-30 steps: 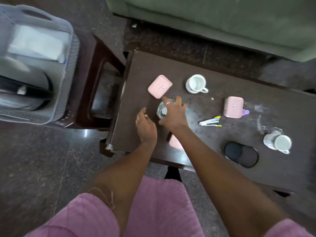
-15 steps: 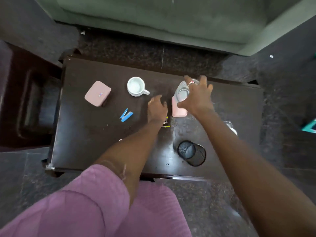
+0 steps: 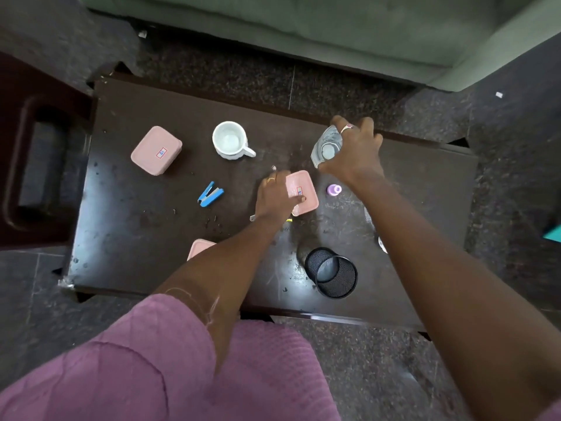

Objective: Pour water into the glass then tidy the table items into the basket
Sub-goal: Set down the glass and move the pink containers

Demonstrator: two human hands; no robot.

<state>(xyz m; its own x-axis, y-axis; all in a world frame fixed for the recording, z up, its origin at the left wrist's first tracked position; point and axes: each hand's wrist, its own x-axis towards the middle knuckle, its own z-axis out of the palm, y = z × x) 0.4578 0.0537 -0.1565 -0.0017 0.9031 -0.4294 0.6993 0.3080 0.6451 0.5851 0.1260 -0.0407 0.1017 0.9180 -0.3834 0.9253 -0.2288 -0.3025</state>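
Note:
My right hand (image 3: 355, 153) grips a clear glass (image 3: 326, 148) from above, tilted, near the far edge of the dark table (image 3: 136, 232). My left hand (image 3: 274, 197) rests on a pink box (image 3: 305, 189) in the table's middle, with fingers on its top and left side. Another pink box (image 3: 156, 150) lies at the far left. A third pink box (image 3: 198, 247) is partly hidden under my left forearm. A white mug (image 3: 230, 144) stands upright. A blue stapler (image 3: 210, 194) lies left of centre. The basket is out of view.
A black mesh pen holder (image 3: 332, 273) lies on its side near the front edge. A small purple cap (image 3: 334, 189) sits beside the middle box. A dark wooden stool (image 3: 36, 165) stands to the left. A green sofa (image 3: 334, 31) runs behind the table.
The view swung right and the basket left the frame. My right hand carried the glass from the left part of the table to the far right. My left hand moved onto the middle pink box.

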